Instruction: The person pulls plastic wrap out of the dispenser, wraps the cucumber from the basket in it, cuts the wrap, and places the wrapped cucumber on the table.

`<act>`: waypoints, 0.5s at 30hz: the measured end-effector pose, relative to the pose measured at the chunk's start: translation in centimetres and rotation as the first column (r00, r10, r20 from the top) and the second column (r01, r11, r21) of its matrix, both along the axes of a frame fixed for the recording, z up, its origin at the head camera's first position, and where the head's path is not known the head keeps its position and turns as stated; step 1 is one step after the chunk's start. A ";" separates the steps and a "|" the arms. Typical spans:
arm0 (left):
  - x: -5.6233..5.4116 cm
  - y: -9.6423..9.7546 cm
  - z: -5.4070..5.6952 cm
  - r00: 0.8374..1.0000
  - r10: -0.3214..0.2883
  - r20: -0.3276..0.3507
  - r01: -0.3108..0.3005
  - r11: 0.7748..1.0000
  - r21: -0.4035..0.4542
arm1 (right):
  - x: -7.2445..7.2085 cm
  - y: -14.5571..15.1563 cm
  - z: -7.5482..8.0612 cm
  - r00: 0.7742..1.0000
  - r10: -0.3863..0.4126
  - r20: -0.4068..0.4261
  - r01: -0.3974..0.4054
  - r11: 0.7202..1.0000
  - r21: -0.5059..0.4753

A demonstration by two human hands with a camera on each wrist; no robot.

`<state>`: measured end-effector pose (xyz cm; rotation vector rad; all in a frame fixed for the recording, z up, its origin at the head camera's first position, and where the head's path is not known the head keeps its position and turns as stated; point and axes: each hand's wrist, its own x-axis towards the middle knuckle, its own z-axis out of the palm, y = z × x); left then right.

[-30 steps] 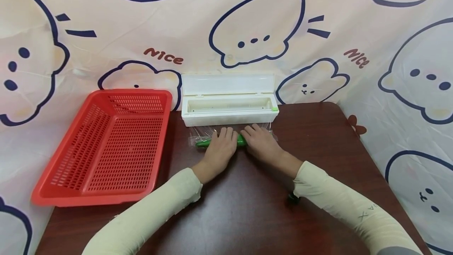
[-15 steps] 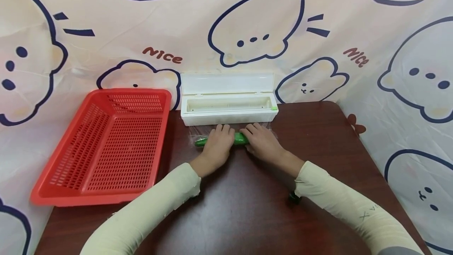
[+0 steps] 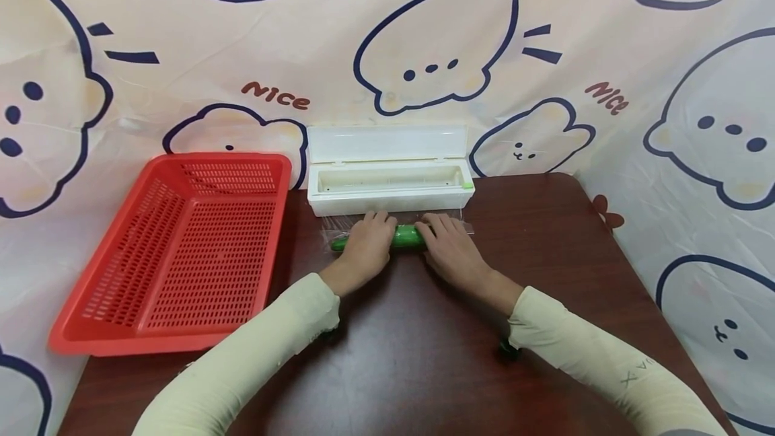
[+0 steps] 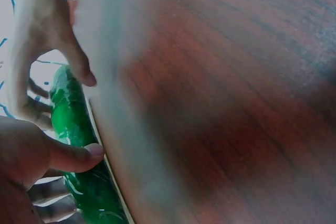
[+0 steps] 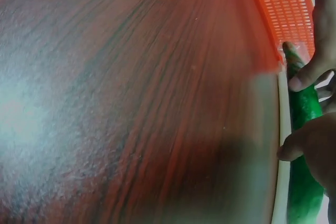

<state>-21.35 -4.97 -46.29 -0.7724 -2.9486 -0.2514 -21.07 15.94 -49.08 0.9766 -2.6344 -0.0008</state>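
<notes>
Holding the cucumber (image 3: 407, 237), left hand (image 3: 366, 242) and right hand (image 3: 453, 245) have spread slightly.
More green shows between; clear film (image 3: 340, 223) beyond seems unwound.

You are looking at a small curtained-off nook; what kind of room or building lies beyond it, you cannot tell. Wrinkled pale sheeting (image 3: 339, 25), printed with navy-outlined cartoon animals and the red word "Nice", encloses the back and both sides of your dark reddish-brown, wood-grained table (image 3: 399, 362). The goods give it a kitchen touch: a red perforated plastic basket (image 3: 145, 344), a long white lidded box (image 3: 387, 203), clear plastic film (image 3: 339, 224) and a long green cucumber (image 3: 407, 237).
</notes>
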 end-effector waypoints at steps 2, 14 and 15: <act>0.0 -0.1 0.2 1.000 -0.002 0.016 0.001 1.000 0.022 | 0.0 0.0 -0.2 1.000 -0.009 -0.017 0.009 1.000 0.005; -0.5 -0.7 0.3 0.998 -0.029 0.050 0.025 0.996 0.089 | -0.8 -0.4 0.0 0.997 -0.044 -0.067 0.050 0.994 0.097; -0.6 -0.7 0.3 0.998 -0.032 0.047 0.028 0.995 0.093 | -0.8 -0.4 0.1 0.997 -0.045 -0.059 0.051 0.994 0.096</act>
